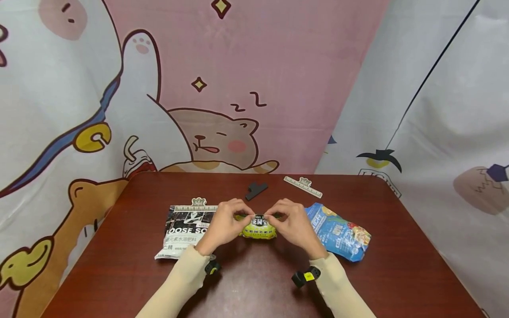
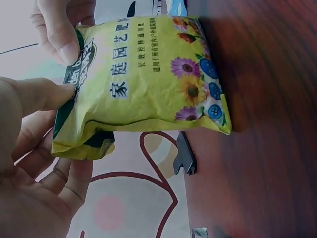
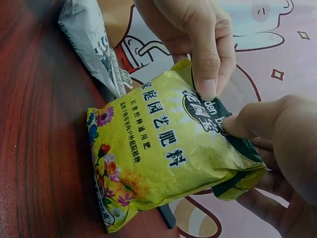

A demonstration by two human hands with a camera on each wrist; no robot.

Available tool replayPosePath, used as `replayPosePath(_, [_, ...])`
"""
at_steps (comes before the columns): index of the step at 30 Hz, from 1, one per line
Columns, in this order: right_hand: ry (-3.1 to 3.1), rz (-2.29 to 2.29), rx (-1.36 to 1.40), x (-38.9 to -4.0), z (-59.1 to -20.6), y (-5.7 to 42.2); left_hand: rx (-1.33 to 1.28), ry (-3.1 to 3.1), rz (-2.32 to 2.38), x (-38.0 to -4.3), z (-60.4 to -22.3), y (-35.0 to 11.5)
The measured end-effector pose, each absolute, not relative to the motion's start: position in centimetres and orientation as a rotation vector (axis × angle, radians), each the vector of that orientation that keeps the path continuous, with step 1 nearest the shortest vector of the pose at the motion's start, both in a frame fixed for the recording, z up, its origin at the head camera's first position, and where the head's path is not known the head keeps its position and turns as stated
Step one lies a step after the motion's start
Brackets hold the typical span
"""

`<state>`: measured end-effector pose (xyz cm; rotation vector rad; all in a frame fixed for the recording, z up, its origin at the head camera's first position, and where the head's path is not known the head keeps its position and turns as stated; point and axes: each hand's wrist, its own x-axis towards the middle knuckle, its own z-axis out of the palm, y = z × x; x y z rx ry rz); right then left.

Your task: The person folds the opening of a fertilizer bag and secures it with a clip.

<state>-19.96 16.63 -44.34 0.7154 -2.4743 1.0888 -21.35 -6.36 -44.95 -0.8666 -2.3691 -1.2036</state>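
Note:
A yellow-green fertilizer bag point(image 1: 258, 230) with flowers printed along its bottom stands upright on the table between both hands. My left hand point(image 1: 229, 219) pinches its top edge on the left, thumb point(image 2: 47, 94) on the front and fingers behind. From the other side my right hand point(image 1: 293, 223) pinches the same edge, its thumb point(image 3: 250, 121) pressed on the dark green band. The top of the bag is folded over toward the back, as both wrist views show. Bright flowers point(image 2: 190, 89) face the wearer near the base.
To the left lies a black-and-white bag point(image 1: 180, 238) with a pale clip point(image 1: 196, 207) across its top. A blue food bag point(image 1: 342, 234) lies to the right. Behind are a black clip point(image 1: 256, 191) and another pale clip point(image 1: 303, 187). A patterned curtain hangs beyond the table point(image 1: 254, 287).

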Motion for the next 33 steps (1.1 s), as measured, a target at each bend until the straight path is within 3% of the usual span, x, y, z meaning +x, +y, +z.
replayPosePath(33, [-2.553,1.054,0.674,-20.1,-43.7,17.7,-0.845,-2.490,-1.397,-22.4,-44.7,-8.3])
